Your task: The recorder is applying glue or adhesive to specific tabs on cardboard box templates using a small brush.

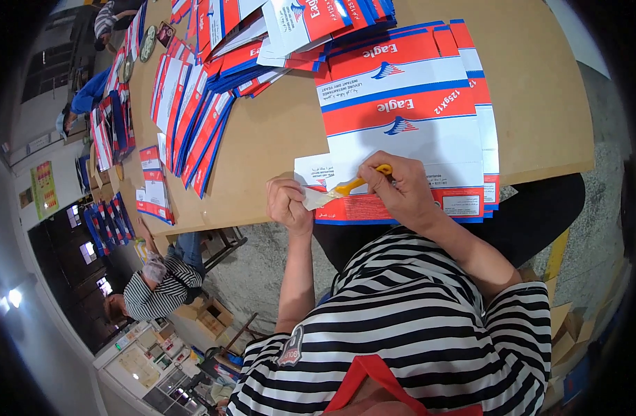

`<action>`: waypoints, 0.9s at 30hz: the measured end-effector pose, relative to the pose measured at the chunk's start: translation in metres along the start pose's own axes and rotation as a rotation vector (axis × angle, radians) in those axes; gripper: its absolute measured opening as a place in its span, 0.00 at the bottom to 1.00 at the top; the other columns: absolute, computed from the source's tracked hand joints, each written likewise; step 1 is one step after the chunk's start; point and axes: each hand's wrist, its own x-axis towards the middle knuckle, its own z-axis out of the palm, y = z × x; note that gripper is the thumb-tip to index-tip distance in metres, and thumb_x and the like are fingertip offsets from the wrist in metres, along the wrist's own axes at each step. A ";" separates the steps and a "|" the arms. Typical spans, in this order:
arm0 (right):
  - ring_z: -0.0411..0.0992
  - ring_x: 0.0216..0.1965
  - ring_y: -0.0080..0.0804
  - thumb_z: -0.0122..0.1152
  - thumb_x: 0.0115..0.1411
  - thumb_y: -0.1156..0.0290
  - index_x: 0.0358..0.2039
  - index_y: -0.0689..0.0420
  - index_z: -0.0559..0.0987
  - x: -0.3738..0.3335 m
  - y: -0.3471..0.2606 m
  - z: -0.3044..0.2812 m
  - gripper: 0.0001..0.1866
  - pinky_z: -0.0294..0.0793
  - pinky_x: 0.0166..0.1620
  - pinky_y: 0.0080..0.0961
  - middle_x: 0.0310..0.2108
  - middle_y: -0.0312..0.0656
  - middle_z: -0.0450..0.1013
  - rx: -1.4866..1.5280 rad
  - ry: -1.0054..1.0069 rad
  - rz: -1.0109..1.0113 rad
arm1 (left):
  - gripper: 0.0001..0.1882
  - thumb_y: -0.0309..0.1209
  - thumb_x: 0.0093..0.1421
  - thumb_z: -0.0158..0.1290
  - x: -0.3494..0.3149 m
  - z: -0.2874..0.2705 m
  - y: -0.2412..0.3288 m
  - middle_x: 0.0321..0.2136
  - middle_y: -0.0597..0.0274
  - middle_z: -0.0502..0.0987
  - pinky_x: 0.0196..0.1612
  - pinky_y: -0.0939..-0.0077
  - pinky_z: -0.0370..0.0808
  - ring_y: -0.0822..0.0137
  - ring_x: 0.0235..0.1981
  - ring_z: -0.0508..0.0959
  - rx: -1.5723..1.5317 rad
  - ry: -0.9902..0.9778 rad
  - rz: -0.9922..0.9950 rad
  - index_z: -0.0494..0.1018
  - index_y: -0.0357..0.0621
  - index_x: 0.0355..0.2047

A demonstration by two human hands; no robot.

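Note:
A stack of flat red, white and blue printed cartons (pixel 401 152) lies in front of me, its near end jutting over the table's edge. My left hand (pixel 289 202) pinches a small white flap (pixel 314 199) at the left side of the top carton, tilting it up. In my right hand (pixel 402 191), fingers curled over the top carton, is a yellow-handled brush (pixel 348 186). Its pale tip points left and meets the flap beside my left fingertips; the exact contact is too small to make out.
More flat cartons (pixel 290 28) pile up at the far side, and a fanned row (pixel 193 118) leans to the left on the brown table (pixel 255 142). Co-workers in striped shirts (pixel 151 288) sit at the left. A cardboard box (pixel 210 315) stands on the floor behind.

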 end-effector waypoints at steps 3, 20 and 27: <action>0.70 0.20 0.21 0.53 0.64 0.67 0.30 0.64 0.76 -0.001 -0.005 -0.003 0.12 0.65 0.24 0.16 0.19 0.39 0.72 0.020 0.038 -0.011 | 0.09 0.18 0.45 0.46 0.000 0.000 -0.001 0.16 0.57 0.69 0.30 0.74 0.67 0.64 0.22 0.70 0.002 0.001 0.018 0.61 0.40 0.12; 0.68 0.19 0.22 0.53 0.64 0.68 0.30 0.62 0.75 -0.001 0.002 0.003 0.11 0.65 0.24 0.17 0.18 0.39 0.71 -0.005 0.055 -0.075 | 0.08 0.19 0.42 0.48 -0.002 0.001 -0.001 0.16 0.58 0.69 0.30 0.71 0.65 0.62 0.22 0.69 -0.038 0.019 -0.028 0.61 0.40 0.12; 0.69 0.20 0.22 0.52 0.64 0.68 0.30 0.62 0.75 -0.004 -0.009 -0.002 0.11 0.65 0.25 0.17 0.19 0.39 0.71 -0.020 0.096 -0.103 | 0.08 0.20 0.43 0.49 -0.001 0.000 0.000 0.17 0.58 0.69 0.30 0.71 0.66 0.61 0.23 0.69 -0.022 0.026 -0.025 0.61 0.40 0.12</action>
